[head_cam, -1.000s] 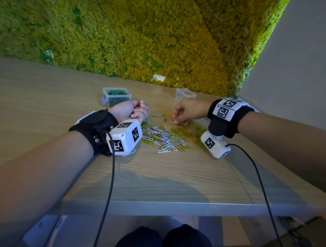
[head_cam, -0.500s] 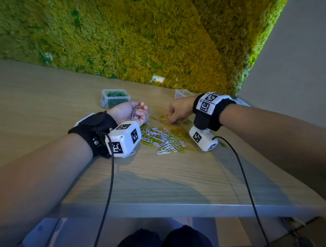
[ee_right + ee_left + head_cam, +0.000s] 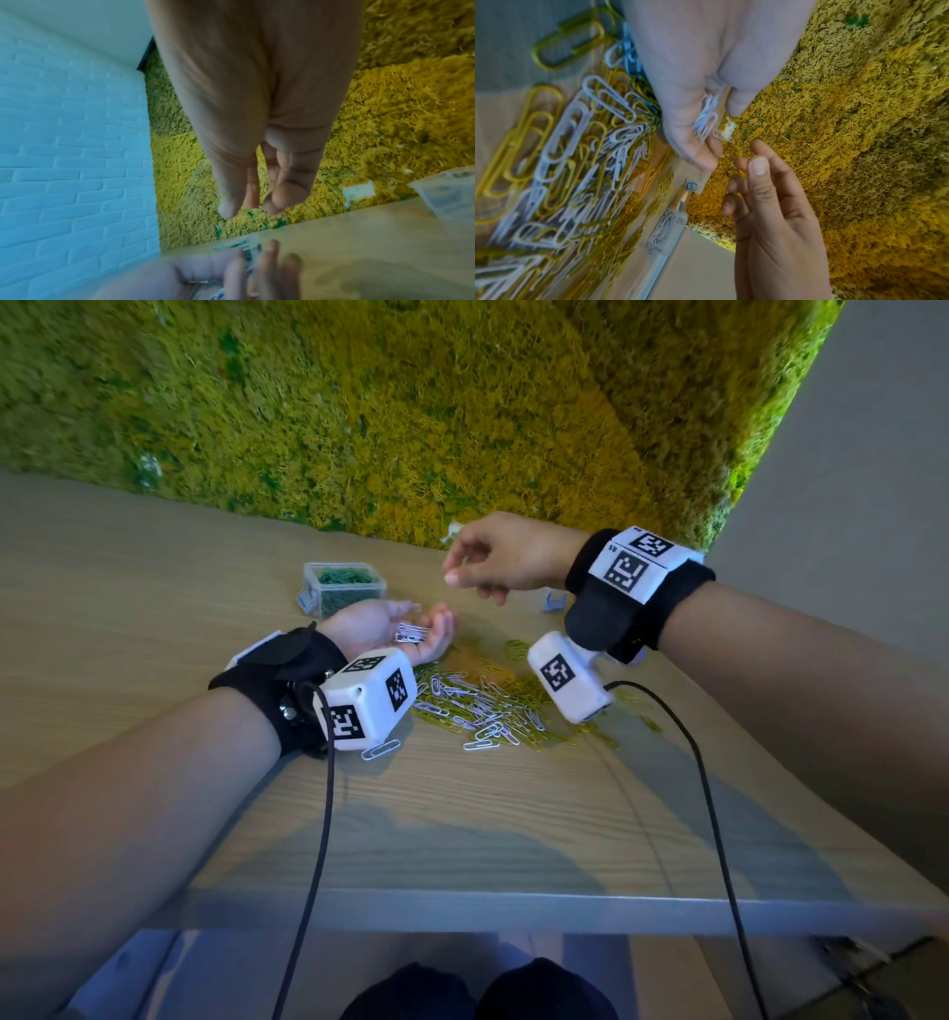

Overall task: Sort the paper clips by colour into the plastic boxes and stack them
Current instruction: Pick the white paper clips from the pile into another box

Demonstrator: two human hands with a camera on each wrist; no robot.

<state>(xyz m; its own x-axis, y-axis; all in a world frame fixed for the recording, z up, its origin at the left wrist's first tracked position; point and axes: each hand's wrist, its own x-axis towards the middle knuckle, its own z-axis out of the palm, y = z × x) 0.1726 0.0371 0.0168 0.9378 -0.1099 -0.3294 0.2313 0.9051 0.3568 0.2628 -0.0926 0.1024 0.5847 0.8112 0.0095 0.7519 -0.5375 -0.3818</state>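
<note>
**White clips in my left palm, my right hand in the air above**

A small bunch of white clips (image 3: 410,632) lies in my left hand (image 3: 382,629), which rests palm up on the table (image 3: 154,618) with the fingers curled loosely around the bunch. My right hand (image 3: 506,559) hangs in the air just above and beyond it, fingers bent and a little apart; I see no clip between them, but the head view is small and the right wrist view is blurred, so I cannot tell for sure.

The mixed pile (image 3: 488,706) of white and yellow clips lies on the table between my two wrists, near my left hand. One white clip (image 3: 380,750) lies apart, beside my left wrist camera (image 3: 367,698).

Behind my left hand stands the green box (image 3: 344,588), clear plastic with green clips inside. A second clear box (image 3: 553,600) is mostly hidden behind my right wrist; only a corner shows. In the left wrist view a box (image 3: 666,231) with pale clips inside stands at the table's far edge, but it is blurred.

The moss wall (image 3: 411,413) rises directly behind the table. My right wrist camera (image 3: 570,677) covers part of the pile. My knees (image 3: 477,991) show below the table edge.
</note>
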